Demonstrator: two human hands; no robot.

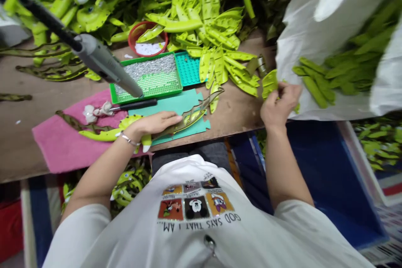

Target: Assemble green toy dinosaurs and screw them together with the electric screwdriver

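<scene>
Head view: the left hand (158, 123) lies over a dark piece (191, 118) on the teal mat (172, 102), and the right hand (281, 102) has bent fingers at a lime piece (269, 82) beside the white bag (298, 35); whether either grips, I cannot tell. Farther on, bagged pieces (348, 69) look done, while the bigger heap (201, 25) on the desk (243, 113) seems left.

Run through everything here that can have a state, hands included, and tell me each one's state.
Left hand: fingers outstretched over green pieces, grip unclear
Right hand: fingers bent at a yellow-green piece, grip unclear
White sack: open, holding other pieces
Green tray: uncovered, silvery bits inside
Red bowl: uncovered, white bits inside
Pink sheet: flat, partly covered
</scene>
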